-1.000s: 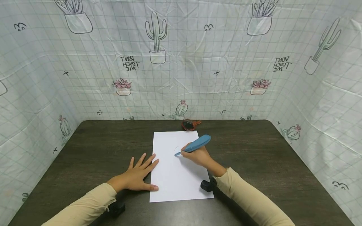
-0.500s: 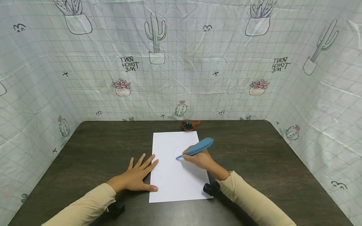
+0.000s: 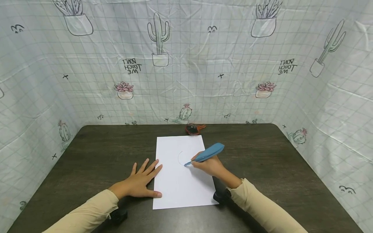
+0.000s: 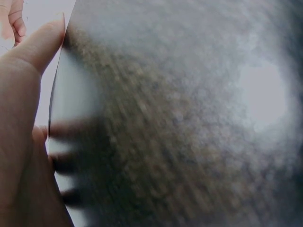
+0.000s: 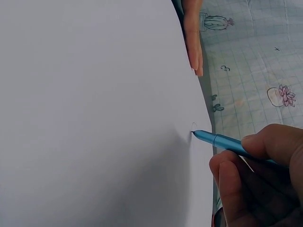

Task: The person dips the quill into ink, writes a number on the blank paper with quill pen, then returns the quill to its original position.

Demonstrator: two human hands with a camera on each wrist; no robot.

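Observation:
A white sheet of paper [image 3: 175,191] lies on the dark table, with a thin curved line [image 3: 178,158] on its upper half. My left hand [image 3: 136,185] lies flat with spread fingers, its thumb and fingertips over the sheet's left edge. Between thumb and fingers, my right hand [image 3: 212,165] pinches a blue pen [image 3: 210,152] with a broad, feather-shaped top end. In the right wrist view the pen's tip is right at the curved line, and the shaft [image 5: 222,141] slants up into the fingers. The left wrist view shows the left thumb [image 4: 33,49] close up.
Behind the sheet's far edge sits a small orange-and-black object [image 3: 193,129]. The dark wood table [image 3: 116,149] reaches back to a white gridded cloth [image 3: 198,77] printed with cacti, which also hangs on both sides. A black wrist device [image 3: 222,196] sits under the right cuff.
The right hand and pen have moved a little right and toward the body, and the curved line has grown longer downward. The left hand has stayed in place on the paper.

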